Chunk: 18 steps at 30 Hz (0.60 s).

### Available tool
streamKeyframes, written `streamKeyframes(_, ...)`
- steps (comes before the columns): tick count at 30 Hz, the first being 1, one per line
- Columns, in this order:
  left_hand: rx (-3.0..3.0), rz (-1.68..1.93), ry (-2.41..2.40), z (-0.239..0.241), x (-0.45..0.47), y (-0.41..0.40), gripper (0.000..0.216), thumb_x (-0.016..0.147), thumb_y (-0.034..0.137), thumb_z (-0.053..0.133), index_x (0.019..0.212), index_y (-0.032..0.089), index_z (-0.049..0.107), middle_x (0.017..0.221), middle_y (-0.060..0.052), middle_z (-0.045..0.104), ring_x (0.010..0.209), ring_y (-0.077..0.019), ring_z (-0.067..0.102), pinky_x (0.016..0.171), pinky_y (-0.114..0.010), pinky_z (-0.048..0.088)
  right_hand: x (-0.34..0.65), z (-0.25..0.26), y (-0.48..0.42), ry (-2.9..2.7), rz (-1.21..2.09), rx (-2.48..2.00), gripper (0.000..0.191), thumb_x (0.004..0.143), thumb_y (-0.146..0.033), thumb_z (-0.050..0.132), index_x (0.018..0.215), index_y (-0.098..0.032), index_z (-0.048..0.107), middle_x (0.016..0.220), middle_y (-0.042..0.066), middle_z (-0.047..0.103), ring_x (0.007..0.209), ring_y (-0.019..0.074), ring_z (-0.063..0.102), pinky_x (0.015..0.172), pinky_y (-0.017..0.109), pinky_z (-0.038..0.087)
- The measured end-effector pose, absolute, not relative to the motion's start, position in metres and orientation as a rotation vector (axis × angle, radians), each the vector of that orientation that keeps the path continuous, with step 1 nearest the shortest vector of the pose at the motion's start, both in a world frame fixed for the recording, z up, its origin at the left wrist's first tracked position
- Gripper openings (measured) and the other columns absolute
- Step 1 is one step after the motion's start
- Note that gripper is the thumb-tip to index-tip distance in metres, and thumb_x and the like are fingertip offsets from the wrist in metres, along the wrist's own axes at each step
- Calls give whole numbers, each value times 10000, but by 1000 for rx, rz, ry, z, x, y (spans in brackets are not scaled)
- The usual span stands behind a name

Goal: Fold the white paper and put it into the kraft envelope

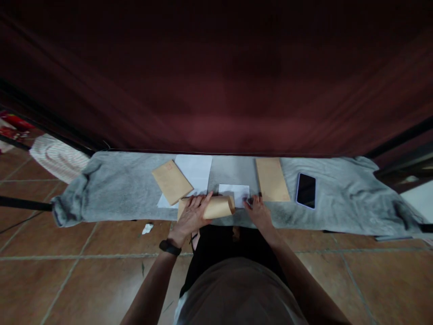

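Note:
My left hand (pixel 192 215) is wrapped round a brown envelope (pixel 218 207) whose mouth bulges open toward the right. A folded white paper (pixel 237 192) lies just beyond that mouth, on the grey cloth (pixel 118 189). My right hand (pixel 259 211) rests at the paper's near right corner with its fingers curled on the edge. A black band sits on my left wrist.
A second brown envelope (pixel 172 181) lies on white sheets (pixel 194 171) at the left. A third brown envelope (pixel 271 178) lies to the right, then a dark phone (pixel 306 190). A dark red curtain (pixel 216 81) hangs behind. Tiled floor (pixel 67 271) lies below.

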<state>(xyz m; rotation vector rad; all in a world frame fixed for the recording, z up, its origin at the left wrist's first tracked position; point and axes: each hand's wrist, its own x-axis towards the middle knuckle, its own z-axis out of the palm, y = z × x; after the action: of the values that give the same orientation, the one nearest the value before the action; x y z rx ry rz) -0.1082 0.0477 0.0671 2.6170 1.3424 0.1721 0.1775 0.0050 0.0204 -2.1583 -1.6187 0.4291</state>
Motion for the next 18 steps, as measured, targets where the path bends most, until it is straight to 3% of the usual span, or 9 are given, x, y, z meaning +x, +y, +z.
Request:
streamKeyframes(4, 2600, 183, 1405, 65, -112, 44, 1081, 766, 364, 767, 1613, 249, 105, 1395, -132, 526, 1334, -335, 481, 1178, -517, 294, 161, 21, 12, -1682, 293, -2351, 623, 965, -516, 551, 1357, -34, 494, 1324, 340, 577, 1098, 396, 667, 798, 440, 561)
streamKeyframes(10, 2590, 211, 1432, 62, -113, 41, 1079, 781, 361, 771, 1614, 260, 93, 1411, -137, 517, 1342, -343, 470, 1174, -530, 293, 159, 36, 34, -1587, 534, -2498, 600, 920, -463, 652, 1322, -44, 500, 1215, 278, 664, 1085, 363, 687, 849, 393, 547)
streamKeyframes(18, 2598, 208, 1442, 55, -113, 43, 1109, 772, 383, 785, 1617, 272, 76, 1397, -126, 515, 1343, -334, 470, 1187, -533, 274, 169, 42, 39, -1483, 689, -2512, 462, 914, -461, 650, 1217, -124, 556, 1103, 178, 735, 1063, 286, 714, 855, 329, 528)
